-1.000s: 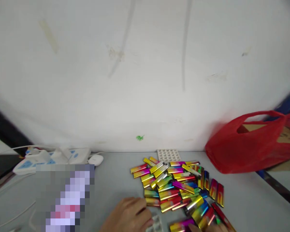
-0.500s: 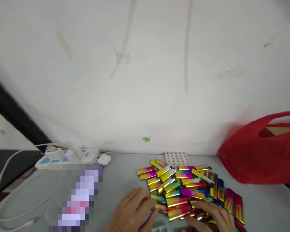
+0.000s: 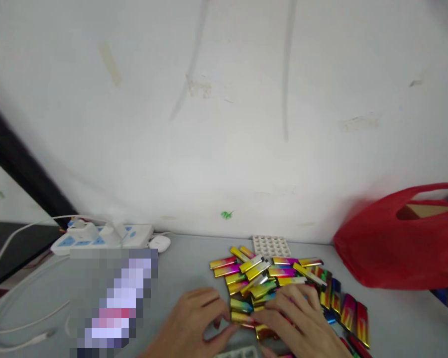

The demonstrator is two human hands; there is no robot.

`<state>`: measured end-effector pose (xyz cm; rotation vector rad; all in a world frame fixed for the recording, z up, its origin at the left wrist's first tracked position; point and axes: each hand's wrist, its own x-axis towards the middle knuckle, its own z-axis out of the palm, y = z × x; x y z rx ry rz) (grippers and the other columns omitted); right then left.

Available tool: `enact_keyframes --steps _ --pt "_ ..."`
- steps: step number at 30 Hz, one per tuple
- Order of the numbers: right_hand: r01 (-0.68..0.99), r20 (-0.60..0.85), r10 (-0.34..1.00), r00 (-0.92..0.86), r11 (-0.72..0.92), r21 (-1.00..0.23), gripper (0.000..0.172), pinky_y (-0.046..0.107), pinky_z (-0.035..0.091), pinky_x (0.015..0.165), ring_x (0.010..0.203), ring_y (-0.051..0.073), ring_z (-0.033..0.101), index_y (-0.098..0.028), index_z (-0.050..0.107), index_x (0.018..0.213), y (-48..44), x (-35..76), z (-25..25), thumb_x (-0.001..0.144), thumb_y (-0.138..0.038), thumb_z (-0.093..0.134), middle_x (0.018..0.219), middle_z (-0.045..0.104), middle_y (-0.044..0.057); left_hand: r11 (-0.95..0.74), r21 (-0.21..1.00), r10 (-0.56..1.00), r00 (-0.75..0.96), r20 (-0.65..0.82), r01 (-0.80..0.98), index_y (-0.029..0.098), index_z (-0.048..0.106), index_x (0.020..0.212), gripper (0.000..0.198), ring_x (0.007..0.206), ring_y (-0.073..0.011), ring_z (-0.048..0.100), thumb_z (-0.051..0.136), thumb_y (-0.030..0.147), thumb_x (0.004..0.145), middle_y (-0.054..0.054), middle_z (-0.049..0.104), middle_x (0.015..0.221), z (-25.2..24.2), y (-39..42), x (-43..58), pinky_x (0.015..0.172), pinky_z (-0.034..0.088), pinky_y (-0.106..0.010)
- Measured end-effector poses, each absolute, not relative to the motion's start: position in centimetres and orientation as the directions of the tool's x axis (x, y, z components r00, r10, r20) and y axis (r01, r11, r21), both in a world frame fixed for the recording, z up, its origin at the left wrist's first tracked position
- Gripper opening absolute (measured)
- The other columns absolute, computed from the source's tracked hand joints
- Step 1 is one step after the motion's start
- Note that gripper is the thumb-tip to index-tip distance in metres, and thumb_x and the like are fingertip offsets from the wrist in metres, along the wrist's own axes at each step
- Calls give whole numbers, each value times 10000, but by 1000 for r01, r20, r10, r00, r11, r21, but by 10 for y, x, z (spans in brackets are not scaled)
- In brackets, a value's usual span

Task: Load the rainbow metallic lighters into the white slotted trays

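Shiny metallic lighters [image 3: 259, 271] in yellow, red, purple, green and blue lie in a loose pile on the grey table. My left hand [image 3: 194, 320] is at the pile's near left edge, its thumb and index finger curled at the end of a yellow-red lighter [image 3: 242, 319]. Over the near part of the pile is my right hand [image 3: 300, 320], with curved fingers reaching left and closed around a golden lighter [image 3: 265, 332]. The right palm hides several lighters. Between the hands, at the bottom edge, shows part of a light grey tray with square cells [image 3: 241, 354].
A white grid tray [image 3: 272, 246] rests against the wall. On the left are a white power strip [image 3: 138, 234] with plugs, a round white charger [image 3: 160, 244], looping white cables [image 3: 13, 283] and a blurred-out screen [image 3: 123, 293]. A red bag [image 3: 392, 243] stands at right.
My right hand has moved left across the pile, covering lighters that showed before. My left hand has shifted slightly left. The view has tilted a little.
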<state>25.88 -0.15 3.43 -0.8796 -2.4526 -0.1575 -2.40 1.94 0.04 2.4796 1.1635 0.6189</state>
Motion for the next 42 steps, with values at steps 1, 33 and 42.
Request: enact_keyframes --steps 1,33,42 --pt "655 575 580 -577 749 -98 171 394 437 909 902 241 673 -268 712 1179 2 248 41 1023 -199 714 1000 795 -3 -588 495 789 588 177 640 231 692 883 240 832 -198 724 877 369 945 4 758 884 4 18 -25 768 487 -299" --pt "656 410 737 -537 671 -346 223 288 427 620 703 196 625 -237 619 918 0 264 26 1003 -297 816 745 640 -19 -114 662 787 474 -395 740 316 728 1224 349 991 -221 643 780 282 881 55 718 878 35 9 -12 864 408 -293" --pt "469 407 889 -210 457 -756 164 262 572 674 776 209 703 -259 712 1077 -18 248 17 1073 -423 712 882 712 37 -57 717 800 461 -384 695 289 649 1203 416 1000 -217 610 856 344 847 84 644 773 28 12 -15 832 389 -277"
